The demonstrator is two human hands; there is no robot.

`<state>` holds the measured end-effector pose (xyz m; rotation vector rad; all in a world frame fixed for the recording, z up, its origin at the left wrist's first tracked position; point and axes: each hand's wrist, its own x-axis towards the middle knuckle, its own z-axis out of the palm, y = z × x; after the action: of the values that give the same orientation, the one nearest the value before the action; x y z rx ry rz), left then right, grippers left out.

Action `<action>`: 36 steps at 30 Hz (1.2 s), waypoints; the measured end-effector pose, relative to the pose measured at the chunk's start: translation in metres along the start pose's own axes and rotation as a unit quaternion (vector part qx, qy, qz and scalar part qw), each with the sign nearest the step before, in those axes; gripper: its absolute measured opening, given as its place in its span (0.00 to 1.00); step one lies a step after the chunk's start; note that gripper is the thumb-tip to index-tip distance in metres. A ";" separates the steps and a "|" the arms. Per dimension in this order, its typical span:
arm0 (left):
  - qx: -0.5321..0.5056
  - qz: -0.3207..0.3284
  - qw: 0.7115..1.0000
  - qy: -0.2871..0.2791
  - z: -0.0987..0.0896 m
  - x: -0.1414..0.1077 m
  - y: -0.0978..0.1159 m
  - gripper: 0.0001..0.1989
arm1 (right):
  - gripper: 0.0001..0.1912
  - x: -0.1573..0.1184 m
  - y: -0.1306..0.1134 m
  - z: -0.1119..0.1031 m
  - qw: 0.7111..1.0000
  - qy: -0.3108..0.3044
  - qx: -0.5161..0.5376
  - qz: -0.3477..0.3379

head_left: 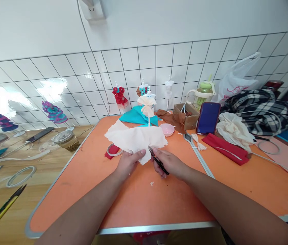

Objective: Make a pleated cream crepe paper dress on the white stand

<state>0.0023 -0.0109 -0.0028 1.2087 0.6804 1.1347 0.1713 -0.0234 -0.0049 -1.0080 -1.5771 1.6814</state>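
Observation:
A cream-white piece of thin cloth or crepe paper point(136, 137) with ragged edges is held up above the orange table point(133, 204). My left hand point(130, 161) is closed on its lower edge, thumb on top. In my right hand point(168, 161) is a pair of black thread snips point(160, 164), with the tips against the cream piece just right of my left thumb. Behind the piece stands a small white dress form point(147, 107) with cream ruffles on it. A tiny cream scrap point(152, 184) lies on the table in front of my hands.
Left of the cream piece lie a white ring point(114, 149) and red cloth. A pink bowl point(166, 129), cardboard box point(188, 115), phone point(208, 117) and folded red cloth point(225, 148) are to the right. Yellow-black snips point(6, 206) lie on the wooden table at left.

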 end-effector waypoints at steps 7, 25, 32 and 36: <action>0.042 0.019 0.997 0.069 0.004 -0.002 -0.006 0.14 | 0.22 -0.001 0.000 0.011 0.998 0.063 -0.001 0.011; -0.013 0.012 0.999 0.035 0.008 -0.001 0.002 0.09 | 0.22 -0.002 -0.001 0.007 0.999 0.041 0.025 0.002; -0.003 0.032 0.998 0.061 0.015 -0.006 -0.006 0.16 | 0.21 -0.003 0.001 0.016 0.995 0.067 0.070 -0.005; -0.071 0.048 0.988 0.126 0.010 -0.002 -0.004 0.13 | 0.22 -0.003 -0.001 0.013 0.993 0.077 0.083 0.009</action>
<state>0.0117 -0.0163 -0.0042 0.9947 0.7235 1.4088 0.1619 -0.0327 -0.0034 -1.0413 -1.3096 1.6734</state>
